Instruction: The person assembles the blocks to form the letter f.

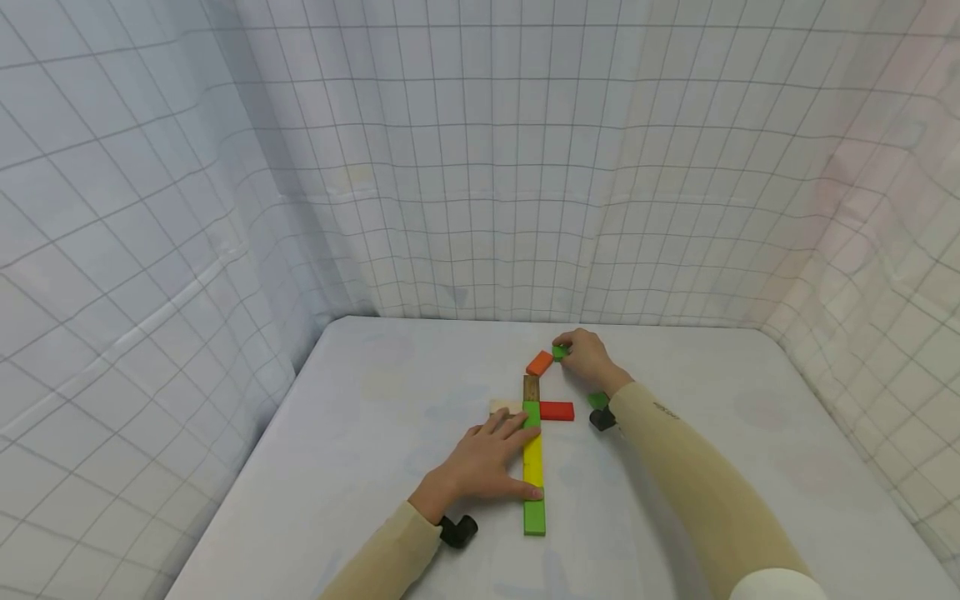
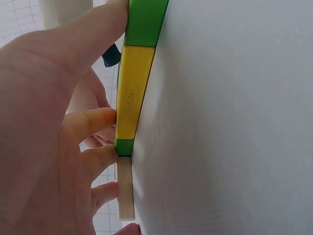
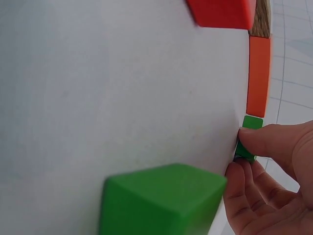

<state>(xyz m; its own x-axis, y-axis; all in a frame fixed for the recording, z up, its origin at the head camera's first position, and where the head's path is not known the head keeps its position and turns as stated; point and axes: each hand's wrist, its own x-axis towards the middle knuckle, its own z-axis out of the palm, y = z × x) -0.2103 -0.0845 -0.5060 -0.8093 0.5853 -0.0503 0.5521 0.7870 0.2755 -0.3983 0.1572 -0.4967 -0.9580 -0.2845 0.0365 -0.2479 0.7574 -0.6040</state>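
Observation:
My left hand (image 1: pixel 483 462) lies with fingers spread over a line of flat blocks. Its thumb touches the lower green block (image 1: pixel 535 521), and other fingers reach the yellow block (image 1: pixel 532 468), the upper green block (image 1: pixel 532 408) and the pale wooden block (image 2: pixel 125 191). With thumb and fingers, my right hand (image 1: pixel 590 358) pinches a small green block (image 3: pixel 253 122) at the end of a slanted orange block (image 1: pixel 539 363). Below the orange one comes a brown block (image 1: pixel 531 388). A red block (image 1: pixel 558 411) sticks out rightward from the line, opposite the pale one.
Another green block (image 1: pixel 597 400) lies beside the right wrist, partly covered by it in the head view. The white table (image 1: pixel 390 375) ends at a grid-patterned white curtain (image 1: pixel 480 183) behind and on both sides.

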